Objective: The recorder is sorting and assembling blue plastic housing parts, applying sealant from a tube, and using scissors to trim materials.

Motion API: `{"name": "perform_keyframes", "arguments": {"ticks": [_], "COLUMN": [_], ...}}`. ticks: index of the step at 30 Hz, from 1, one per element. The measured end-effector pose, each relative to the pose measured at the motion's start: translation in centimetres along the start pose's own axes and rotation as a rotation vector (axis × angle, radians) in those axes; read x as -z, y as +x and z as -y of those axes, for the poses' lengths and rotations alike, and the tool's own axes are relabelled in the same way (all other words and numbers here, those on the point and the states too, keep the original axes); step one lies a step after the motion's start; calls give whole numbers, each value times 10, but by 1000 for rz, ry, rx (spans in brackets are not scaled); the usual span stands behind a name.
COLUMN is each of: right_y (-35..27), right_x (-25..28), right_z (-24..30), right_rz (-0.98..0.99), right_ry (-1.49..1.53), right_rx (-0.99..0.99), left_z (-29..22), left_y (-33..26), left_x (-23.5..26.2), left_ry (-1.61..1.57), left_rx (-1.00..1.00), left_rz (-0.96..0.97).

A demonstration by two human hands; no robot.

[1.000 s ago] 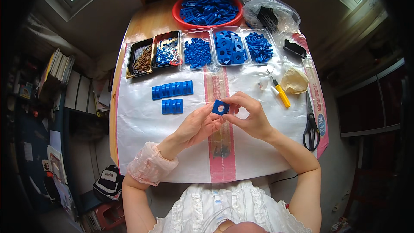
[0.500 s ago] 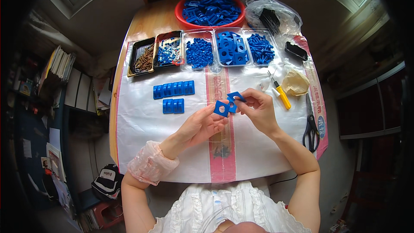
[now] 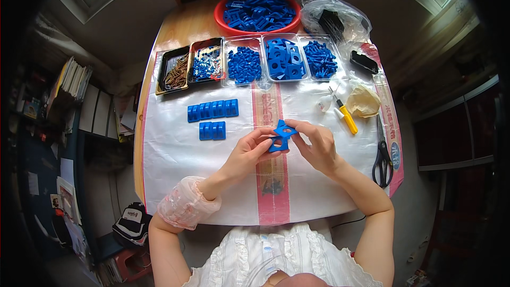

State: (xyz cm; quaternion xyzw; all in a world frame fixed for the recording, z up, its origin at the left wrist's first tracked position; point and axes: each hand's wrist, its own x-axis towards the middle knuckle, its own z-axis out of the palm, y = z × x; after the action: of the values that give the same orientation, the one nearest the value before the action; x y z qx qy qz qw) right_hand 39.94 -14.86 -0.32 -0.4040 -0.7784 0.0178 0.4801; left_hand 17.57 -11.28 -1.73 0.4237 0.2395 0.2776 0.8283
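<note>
Over the middle of the table, my left hand (image 3: pixel 252 151) pinches a flat blue square plate with a round hole (image 3: pixel 277 145). Just above it, my right hand (image 3: pixel 317 145) grips another blue plate with a round hole (image 3: pixel 287 131) between thumb and fingers. The two plates touch or overlap, and a further blue corner shows behind them; how many pieces there are I cannot tell. Left of my hands lie two rows of blue ribbed blocks, a longer row (image 3: pixel 213 110) and a shorter one (image 3: pixel 212 131).
Behind stand trays of screws (image 3: pixel 177 73), small blue-and-silver parts (image 3: pixel 206 64), blue cones (image 3: pixel 245 66), holed plates (image 3: pixel 285 58) and blue pegs (image 3: pixel 321 59). A red basin (image 3: pixel 219 18) of blue parts is farther back. At right lie a yellow-handled screwdriver (image 3: pixel 348 121) and scissors (image 3: pixel 382 165).
My hands have come together, and the left fingers have closed on the lower plate. The right hand's plate has moved slightly down and left, meeting the left one, which has tilted.
</note>
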Motion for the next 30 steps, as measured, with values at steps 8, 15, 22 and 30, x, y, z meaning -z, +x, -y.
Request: {"name": "perform_keyframes", "arguments": {"ticks": [8,15,22,30], "right_y": [-3,1,1,12], "right_x": [1,3,0,5], "right_z": [-3,-2,3,-3], "right_rz": [60,38,108,-3], "right_ry": [-50,-114,-112,376], "right_rx": [88,92,150,-527], "left_z": [3,-7,-5,-6], "left_y": [-1,-5,-4,-1], "left_x": [-1,-10,-5,0], "left_ry": [-6,125,114,48], "left_rx": [-87,-124,-101,-71], "left_rz": [-44,-126,-120,-185]}}
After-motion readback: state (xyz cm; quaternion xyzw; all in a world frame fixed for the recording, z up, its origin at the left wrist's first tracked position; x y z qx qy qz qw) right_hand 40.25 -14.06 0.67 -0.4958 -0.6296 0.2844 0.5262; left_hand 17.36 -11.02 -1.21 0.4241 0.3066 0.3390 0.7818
